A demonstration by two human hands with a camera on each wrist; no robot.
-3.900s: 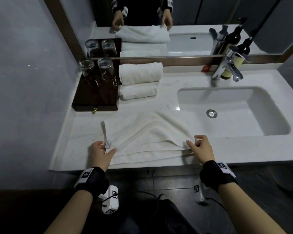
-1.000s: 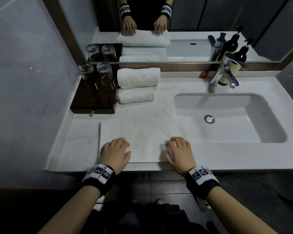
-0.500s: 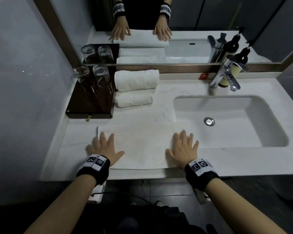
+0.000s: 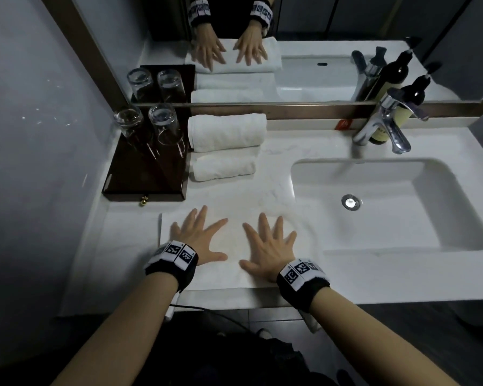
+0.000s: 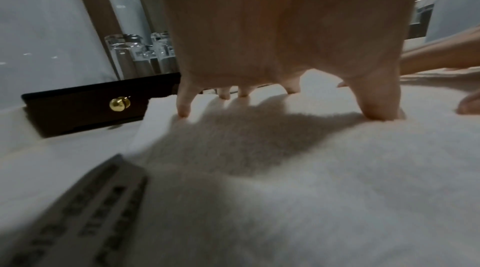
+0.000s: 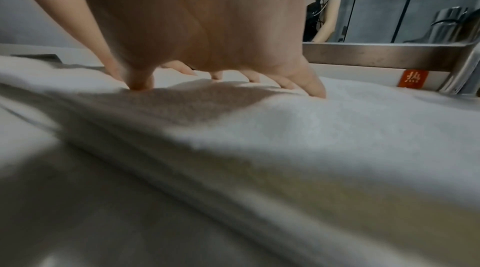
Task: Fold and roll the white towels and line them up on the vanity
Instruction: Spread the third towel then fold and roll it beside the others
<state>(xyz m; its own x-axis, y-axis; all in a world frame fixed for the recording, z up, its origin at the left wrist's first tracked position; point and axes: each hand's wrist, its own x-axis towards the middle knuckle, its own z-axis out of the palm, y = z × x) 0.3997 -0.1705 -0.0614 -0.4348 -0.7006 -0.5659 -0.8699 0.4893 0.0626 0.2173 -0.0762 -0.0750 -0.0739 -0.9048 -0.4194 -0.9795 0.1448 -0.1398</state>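
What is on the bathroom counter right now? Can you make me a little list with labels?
left hand: flat, fingers spread, pressing on the folded towel
right hand: flat, fingers spread, on the same towel
folded towel: lies flat at the counter's front edge, not yet rolled
rolled towels: two, big roll by the mirror, small roll in front of it
glasses: two upside down on a dark tray
sink: to the right, with a tap
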